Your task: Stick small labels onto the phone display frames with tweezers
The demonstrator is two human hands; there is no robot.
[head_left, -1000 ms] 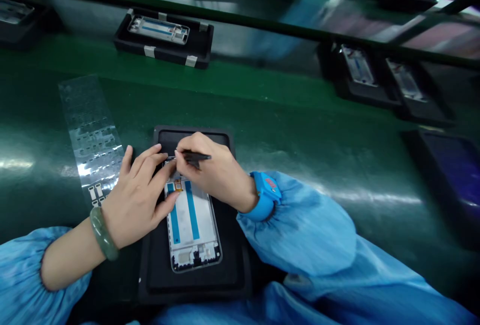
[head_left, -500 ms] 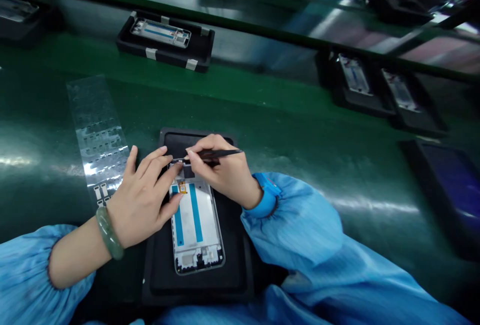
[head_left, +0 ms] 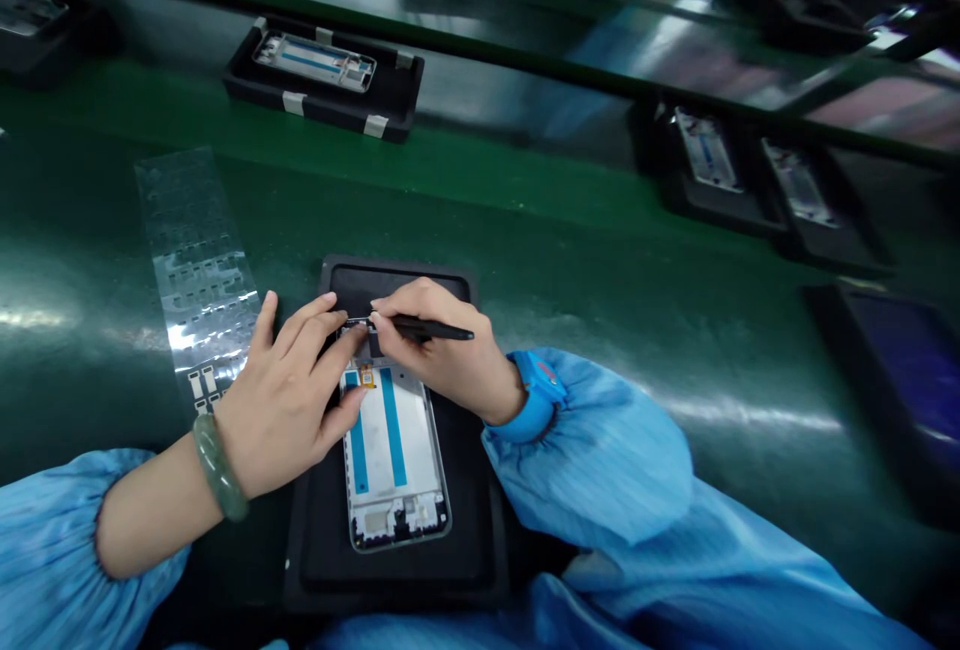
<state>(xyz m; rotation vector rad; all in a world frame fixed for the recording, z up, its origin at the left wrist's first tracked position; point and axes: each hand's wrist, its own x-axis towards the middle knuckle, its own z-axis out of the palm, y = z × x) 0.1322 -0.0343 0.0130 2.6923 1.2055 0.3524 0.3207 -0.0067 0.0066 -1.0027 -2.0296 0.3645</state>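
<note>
A phone frame [head_left: 393, 450] with two blue strips lies in a black tray [head_left: 465, 540] in front of me. My right hand [head_left: 442, 355] pinches black tweezers [head_left: 431, 331], their tip at the frame's top edge. My left hand [head_left: 281, 400] rests on the frame's upper left corner, fingers stretched toward the tweezer tip, thumb on the frame's side. A green bangle is on the left wrist, a blue strap on the right.
A clear sheet of small parts [head_left: 199, 270] lies left of the tray on the green belt [head_left: 570, 260]. Another tray with a frame [head_left: 322, 75] sits farther back, two more trays [head_left: 750, 175] at the right. A dark panel [head_left: 892, 370] lies at the far right.
The tweezers tilted lower and more level in my right hand. Both hands stay at the frame's top edge. The view shifted slightly.
</note>
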